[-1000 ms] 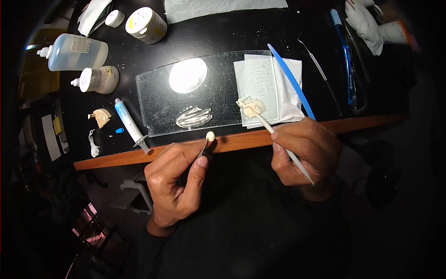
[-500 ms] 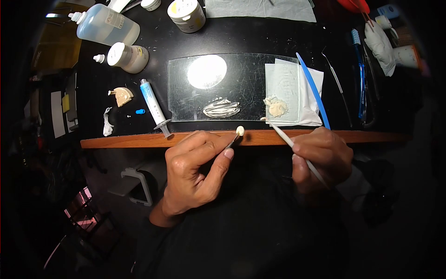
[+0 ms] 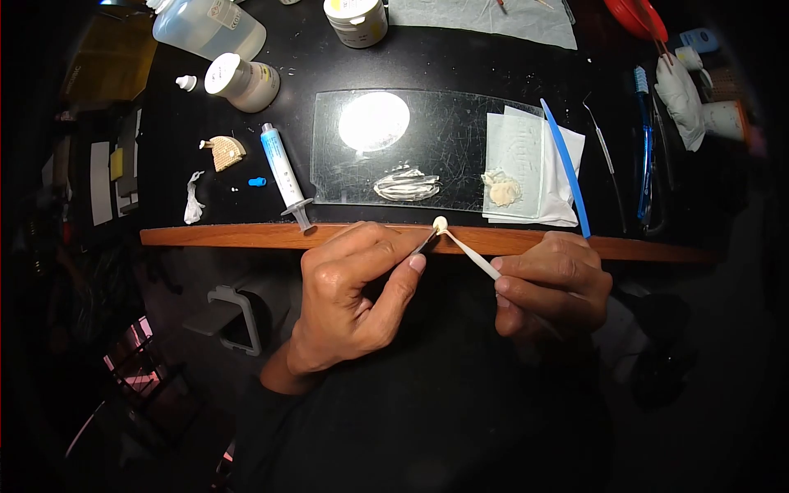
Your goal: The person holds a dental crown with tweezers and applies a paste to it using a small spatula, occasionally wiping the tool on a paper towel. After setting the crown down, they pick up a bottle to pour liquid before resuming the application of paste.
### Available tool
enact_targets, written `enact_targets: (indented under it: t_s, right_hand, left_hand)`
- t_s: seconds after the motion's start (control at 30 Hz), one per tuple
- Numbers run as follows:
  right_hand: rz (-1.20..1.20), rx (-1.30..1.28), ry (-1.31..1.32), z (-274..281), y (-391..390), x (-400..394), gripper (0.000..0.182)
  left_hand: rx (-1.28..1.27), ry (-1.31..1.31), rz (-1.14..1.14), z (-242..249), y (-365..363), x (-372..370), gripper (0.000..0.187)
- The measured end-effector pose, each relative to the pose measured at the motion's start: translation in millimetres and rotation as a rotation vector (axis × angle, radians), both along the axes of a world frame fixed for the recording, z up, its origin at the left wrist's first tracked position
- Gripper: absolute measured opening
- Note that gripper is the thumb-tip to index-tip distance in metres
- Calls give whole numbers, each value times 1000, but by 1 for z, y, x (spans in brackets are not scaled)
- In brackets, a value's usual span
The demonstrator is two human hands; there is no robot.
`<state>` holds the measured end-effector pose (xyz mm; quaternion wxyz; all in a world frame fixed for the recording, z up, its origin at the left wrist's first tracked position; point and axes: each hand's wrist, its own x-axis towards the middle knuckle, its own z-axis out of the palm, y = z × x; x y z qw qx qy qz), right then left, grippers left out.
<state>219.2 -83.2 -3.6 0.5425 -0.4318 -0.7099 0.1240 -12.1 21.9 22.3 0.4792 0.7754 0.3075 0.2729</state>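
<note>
My left hand is closed, pinching a thin metal tool between thumb and forefinger; most of that tool is hidden in the fingers. A small, rounded cream-white piece sits at its tip, above the table's wooden edge. Closed around a slim white-handled brush, my right hand holds its fine tip against the lower right of the piece. Beyond the hands, a glass slab carries a whitish smear and a heap of cream paste.
A syringe, blue cap and beige toothed model lie left. Jars and a squeeze bottle stand behind. On the right are a blue spatula, a metal probe and a blue-handled brush.
The brush tip has left the edge of the cream paste and moved left and down to the small piece. My right hand has come closer to my left. The view has shifted slightly.
</note>
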Motion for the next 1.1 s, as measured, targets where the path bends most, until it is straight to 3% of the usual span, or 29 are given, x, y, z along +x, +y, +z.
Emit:
enact_targets:
  t_s: [0.77, 1.1]
  right_hand:
    - [69, -34, -63, 3, -1, 8, 31]
    - [-383, -161, -154, 12, -15, 6, 19]
  left_hand:
    - [-1, -2, 17, 1, -2, 0, 25]
    - [19, 4, 10, -1, -1, 1, 28]
